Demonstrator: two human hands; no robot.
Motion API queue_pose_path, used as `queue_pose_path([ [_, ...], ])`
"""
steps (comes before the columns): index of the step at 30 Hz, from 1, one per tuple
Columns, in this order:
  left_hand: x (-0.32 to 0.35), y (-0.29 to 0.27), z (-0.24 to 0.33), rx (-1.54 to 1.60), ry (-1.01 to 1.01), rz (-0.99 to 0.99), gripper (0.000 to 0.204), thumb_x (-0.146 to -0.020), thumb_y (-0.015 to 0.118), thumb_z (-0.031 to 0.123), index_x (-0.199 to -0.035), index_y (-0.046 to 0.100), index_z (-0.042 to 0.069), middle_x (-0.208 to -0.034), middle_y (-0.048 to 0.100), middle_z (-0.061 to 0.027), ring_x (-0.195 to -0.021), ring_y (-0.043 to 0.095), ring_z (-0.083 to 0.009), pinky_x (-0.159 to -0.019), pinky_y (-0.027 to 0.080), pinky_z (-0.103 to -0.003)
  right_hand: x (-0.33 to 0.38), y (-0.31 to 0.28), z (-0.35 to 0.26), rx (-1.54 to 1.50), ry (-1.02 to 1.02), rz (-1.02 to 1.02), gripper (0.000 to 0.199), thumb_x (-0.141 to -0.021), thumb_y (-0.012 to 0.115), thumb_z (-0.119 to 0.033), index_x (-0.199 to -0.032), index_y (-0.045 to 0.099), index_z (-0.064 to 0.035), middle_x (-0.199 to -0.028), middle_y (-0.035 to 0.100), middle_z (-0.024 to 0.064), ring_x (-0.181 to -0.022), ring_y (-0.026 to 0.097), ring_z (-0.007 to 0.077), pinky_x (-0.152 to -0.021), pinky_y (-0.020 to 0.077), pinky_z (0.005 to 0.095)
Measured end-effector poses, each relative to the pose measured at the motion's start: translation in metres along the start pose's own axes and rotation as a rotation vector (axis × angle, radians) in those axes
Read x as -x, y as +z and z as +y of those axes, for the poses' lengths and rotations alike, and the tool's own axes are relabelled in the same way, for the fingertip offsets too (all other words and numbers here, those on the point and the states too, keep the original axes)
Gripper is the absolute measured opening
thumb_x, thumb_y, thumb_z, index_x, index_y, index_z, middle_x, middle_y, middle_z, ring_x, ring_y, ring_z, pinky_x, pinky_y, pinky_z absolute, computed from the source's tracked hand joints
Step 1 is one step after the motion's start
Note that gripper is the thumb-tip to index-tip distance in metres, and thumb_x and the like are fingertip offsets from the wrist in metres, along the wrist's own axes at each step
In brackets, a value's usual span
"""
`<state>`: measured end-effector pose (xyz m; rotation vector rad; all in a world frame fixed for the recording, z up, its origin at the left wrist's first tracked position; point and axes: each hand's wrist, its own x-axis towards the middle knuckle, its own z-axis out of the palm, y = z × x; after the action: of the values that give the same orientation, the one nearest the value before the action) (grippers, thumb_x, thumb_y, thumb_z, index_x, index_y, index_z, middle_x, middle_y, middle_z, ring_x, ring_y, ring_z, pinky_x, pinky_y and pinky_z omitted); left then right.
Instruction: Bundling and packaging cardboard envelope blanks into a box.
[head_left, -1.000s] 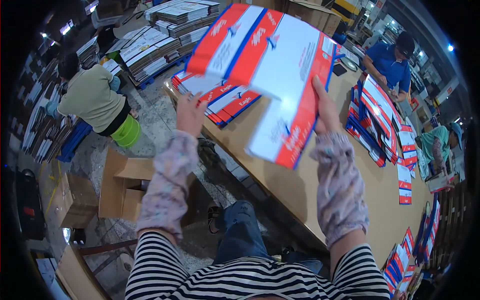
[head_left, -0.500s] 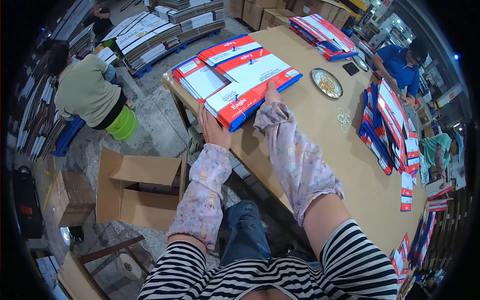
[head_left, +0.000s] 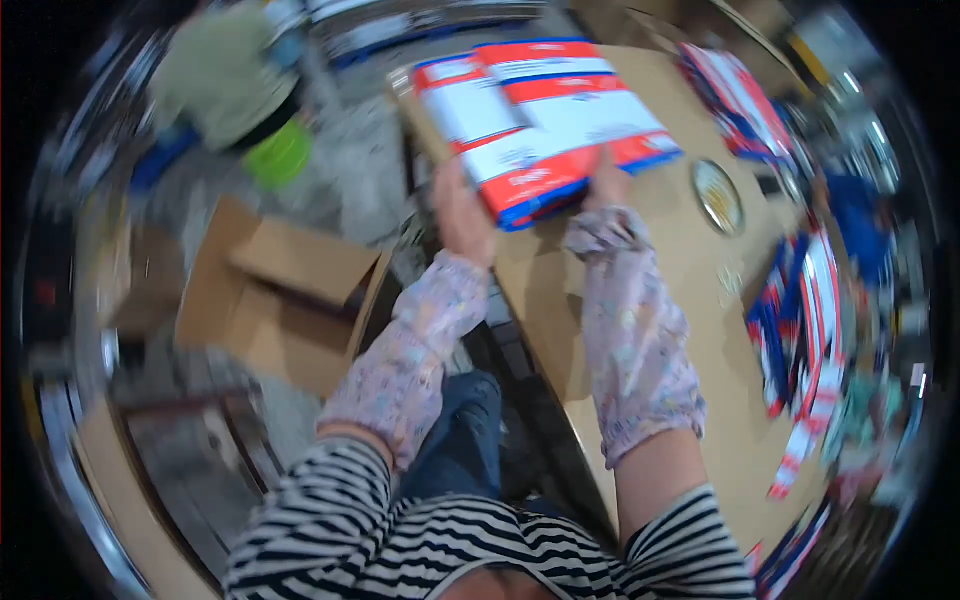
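Head view is motion-blurred, so fine detail is soft. Your left hand (head_left: 462, 208) grips the near-left edge of the stack of flat mailers (head_left: 548, 135), fingers wrapped on the near side. Your right hand (head_left: 606, 180) presses on the near-right corner of that stack, palm down; how its fingers curl I can't tell through the blur. The stack sits at the far-left corner of the counter (head_left: 650, 300), slightly overhanging the near-left edge.

My read of the step: squaring and seating the stack.
- Keep both hands on opposite near corners and push evenly, or the top sheets fan out.
- Glossy faces probably slide on each other, so press down while you nudge.
- Pull the stack right, fully onto the counter; the overhang looks like a tip risk toward the open cardboard box (head_left: 290, 295) on the floor at left.

Materials and shapes:
- Mailers: thin, flat, rectangular, white faces with red and blue bands, smooth finish; the stack flexes at its near edge.
- Counter: bare brown board, matte, likely decent friction.
- Round metal dish (head_left: 717, 196) lies right of the stack, apart from it.
- More red-white-blue mailers (head_left: 800, 330) stand along the right edge, another pile (head_left: 738, 100) at far right.
- Your sleeves are soft floral fabric, loose at the cuffs; keep them off the stack edge.
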<state>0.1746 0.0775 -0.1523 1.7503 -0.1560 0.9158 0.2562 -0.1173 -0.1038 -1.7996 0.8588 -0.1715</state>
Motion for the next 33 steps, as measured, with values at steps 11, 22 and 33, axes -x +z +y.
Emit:
queue_pose_path([
  [11,0.029,-0.023,0.041,0.104,-0.295,-0.049,0.041,-0.086,0.051,0.005,-0.127,0.046,-0.001,-0.134,0.042,-0.0204,-0.128,0.04,-0.0357,-0.108,0.031,-0.042,0.071,-0.152,0.057,0.014,-0.323,-0.23,0.054,-0.099,0.045,-0.033,-0.135,0.037,0.0061,-0.133,0.044,0.0217,-0.12,0.048,0.0334,-0.101,0.0417,0.0403],
  [22,0.171,-0.256,-0.17,-0.982,-0.521,-0.368,0.016,-0.083,0.056,0.016,-0.092,0.061,0.004,-0.103,0.057,-0.0172,-0.101,0.052,-0.0339,-0.09,0.041,-0.045,0.126,-0.144,0.093,0.8,-0.952,-0.298,0.048,-0.099,0.038,-0.027,-0.133,0.041,0.0059,-0.138,0.038,0.0215,-0.128,0.036,0.0333,-0.109,0.027,0.0433],
  [33,0.105,-0.254,-0.112,-1.223,-0.557,-1.374,0.037,-0.086,0.056,0.042,-0.076,0.069,0.009,-0.076,0.067,-0.0105,-0.072,0.062,-0.0339,-0.078,0.049,-0.042,0.12,-0.15,0.096,0.762,-0.932,-0.28,0.052,-0.099,0.037,-0.034,-0.136,0.04,0.0028,-0.138,0.039,0.0201,-0.129,0.037,0.0331,-0.109,0.0276,0.0446],
])
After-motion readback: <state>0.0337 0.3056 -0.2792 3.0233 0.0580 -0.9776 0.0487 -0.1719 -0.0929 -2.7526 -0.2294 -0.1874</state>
